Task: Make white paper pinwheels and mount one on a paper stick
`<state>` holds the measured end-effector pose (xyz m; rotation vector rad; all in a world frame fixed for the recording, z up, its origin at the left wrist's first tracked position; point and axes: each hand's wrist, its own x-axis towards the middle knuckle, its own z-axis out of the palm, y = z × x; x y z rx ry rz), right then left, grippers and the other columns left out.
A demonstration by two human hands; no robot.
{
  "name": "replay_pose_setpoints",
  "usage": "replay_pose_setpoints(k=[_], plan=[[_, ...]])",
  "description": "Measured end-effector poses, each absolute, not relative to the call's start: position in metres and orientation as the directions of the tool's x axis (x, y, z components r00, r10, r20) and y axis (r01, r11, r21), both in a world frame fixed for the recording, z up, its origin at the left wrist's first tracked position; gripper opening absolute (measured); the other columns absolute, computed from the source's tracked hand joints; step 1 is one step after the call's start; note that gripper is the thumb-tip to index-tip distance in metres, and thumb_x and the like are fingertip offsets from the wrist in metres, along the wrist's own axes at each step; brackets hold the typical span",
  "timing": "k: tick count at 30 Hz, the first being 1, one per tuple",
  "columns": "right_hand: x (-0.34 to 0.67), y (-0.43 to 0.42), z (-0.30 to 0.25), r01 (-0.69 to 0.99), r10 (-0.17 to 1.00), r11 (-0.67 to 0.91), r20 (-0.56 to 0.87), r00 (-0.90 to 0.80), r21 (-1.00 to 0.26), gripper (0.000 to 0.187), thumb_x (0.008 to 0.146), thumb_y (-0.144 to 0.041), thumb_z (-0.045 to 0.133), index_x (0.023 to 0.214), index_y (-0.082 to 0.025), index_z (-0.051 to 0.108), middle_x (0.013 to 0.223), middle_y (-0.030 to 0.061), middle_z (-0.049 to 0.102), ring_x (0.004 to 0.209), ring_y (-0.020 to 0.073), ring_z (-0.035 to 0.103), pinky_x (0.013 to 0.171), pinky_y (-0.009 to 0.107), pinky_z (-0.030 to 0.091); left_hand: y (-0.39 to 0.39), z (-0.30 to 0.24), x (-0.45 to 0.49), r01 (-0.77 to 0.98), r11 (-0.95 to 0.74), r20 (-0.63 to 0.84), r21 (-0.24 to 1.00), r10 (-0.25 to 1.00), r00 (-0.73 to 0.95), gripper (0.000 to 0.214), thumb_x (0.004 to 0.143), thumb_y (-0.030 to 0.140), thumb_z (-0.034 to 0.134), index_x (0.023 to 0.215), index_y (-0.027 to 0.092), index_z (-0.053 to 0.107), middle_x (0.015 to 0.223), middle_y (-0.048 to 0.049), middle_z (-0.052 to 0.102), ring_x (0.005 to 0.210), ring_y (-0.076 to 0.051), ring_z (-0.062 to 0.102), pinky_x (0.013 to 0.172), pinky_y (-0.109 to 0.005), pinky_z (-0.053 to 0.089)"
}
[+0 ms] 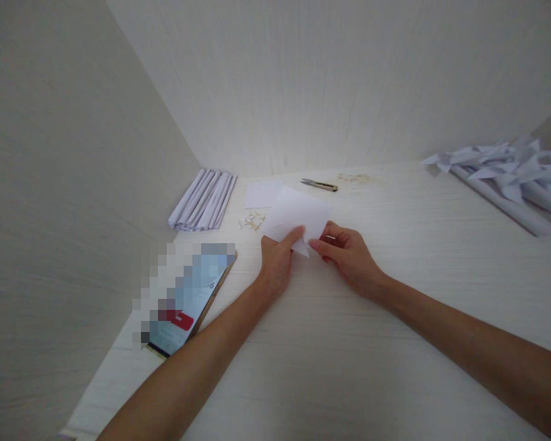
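A sheet of white paper (298, 208) is held up over the table, tilted, with a pointed flap at its lower edge. My left hand (278, 260) grips the sheet from below left, thumb lying across its front and the other fingers hidden behind. At the lower right corner, my right hand (346, 251) pinches the paper between thumb and fingers. Behind it on the table lies another white paper piece (261, 194). Thread snips (320, 184) rest just beyond the sheet. Small pale yellowish bits (253, 221) are scattered left of the paper.
Rolled paper tubes (204, 201) are stacked at the back left. A phone (190, 303) with a lit, partly blurred screen leans at the left, near my left forearm. Folded paper pinwheels on tubes (509, 174) pile up at the right. Thin tan loops (353, 178) lie near the back wall.
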<state>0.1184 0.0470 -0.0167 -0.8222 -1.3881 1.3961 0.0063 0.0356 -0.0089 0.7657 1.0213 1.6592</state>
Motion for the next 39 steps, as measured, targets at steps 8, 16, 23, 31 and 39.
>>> replay_pose_setpoints(k=[8,16,23,31,39], plan=[[0.1195,0.0459,-0.012,-0.19,0.931,-0.004,0.066,-0.358,-0.982,0.017,0.063,-0.023,0.059,0.054,-0.017,0.046,0.053,-0.0046,0.046,0.046,0.0063,0.038,0.044,0.022,0.029,0.0346,-0.0073,0.0071,-0.432,-0.152,0.02,0.889,0.956,-0.294,0.032,0.056,0.019,0.066,0.088,0.015,0.062,0.078,-0.0022,0.067,0.071,-0.014,0.059,0.064,-0.025,0.046],[0.1192,0.0454,-0.0142,-0.224,0.928,0.006,0.089,-0.361,-0.974,0.007,0.06,-0.016,0.057,0.065,-0.017,0.052,0.055,-0.0054,0.046,0.048,0.0064,0.037,0.045,0.022,0.027,0.0347,-0.0073,0.007,-0.436,-0.153,0.012,0.887,0.951,-0.308,0.032,0.056,0.019,0.067,0.087,0.015,0.062,0.081,-0.003,0.067,0.075,-0.015,0.06,0.066,-0.025,0.046],[0.1193,0.0444,-0.0143,-0.137,0.923,0.106,0.149,-0.355,-0.985,0.008,0.062,-0.019,0.06,0.064,-0.016,0.053,0.06,-0.0046,0.044,0.05,0.0064,0.038,0.045,0.022,0.027,0.0357,-0.0083,0.0062,-0.44,-0.157,0.003,0.884,0.944,-0.331,0.028,0.057,0.018,0.066,0.085,0.015,0.063,0.079,-0.0031,0.067,0.078,-0.015,0.06,0.068,-0.025,0.046],[0.1193,0.044,-0.0088,-0.008,0.916,0.211,0.201,-0.347,-0.977,0.014,0.065,-0.025,0.06,0.057,-0.015,0.054,0.075,-0.0003,0.045,0.054,0.0065,0.04,0.048,0.023,0.03,0.0368,-0.0091,0.0061,-0.442,-0.171,-0.005,0.88,0.929,-0.369,0.022,0.057,0.015,0.065,0.078,0.014,0.063,0.076,-0.0027,0.067,0.076,-0.014,0.06,0.07,-0.025,0.046],[0.1201,0.0431,-0.0097,0.014,0.908,0.24,0.22,-0.356,-0.971,0.009,0.066,-0.022,0.059,0.06,-0.016,0.055,0.077,0.0004,0.046,0.058,0.0078,0.042,0.05,0.023,0.032,0.0381,-0.0098,0.0053,-0.443,-0.182,-0.022,0.878,0.909,-0.417,0.019,0.057,0.016,0.065,0.076,0.015,0.062,0.077,-0.0031,0.066,0.08,-0.015,0.059,0.073,-0.027,0.045]])
